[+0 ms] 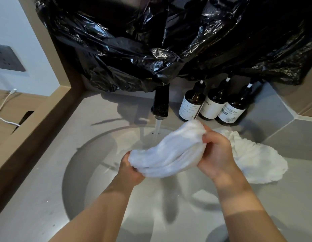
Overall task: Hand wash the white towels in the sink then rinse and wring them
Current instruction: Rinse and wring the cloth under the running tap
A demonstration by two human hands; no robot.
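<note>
A bunched white towel (171,151) stretches between both hands above the round grey sink (78,172). My left hand (129,169) grips its lower left end. My right hand (217,152) grips its upper right end, fingers curled into the cloth. Water runs from the black faucet (161,104) in a stream just behind the towel. A second white towel (256,158) lies flattened on the counter to the right of the sink, partly hidden by my right hand.
Three dark pump bottles (212,105) with pale labels stand behind the sink at the right. Black plastic sheeting (169,41) hangs over the wall above the faucet. A wooden ledge (29,128) with a white cable (3,109) runs along the left.
</note>
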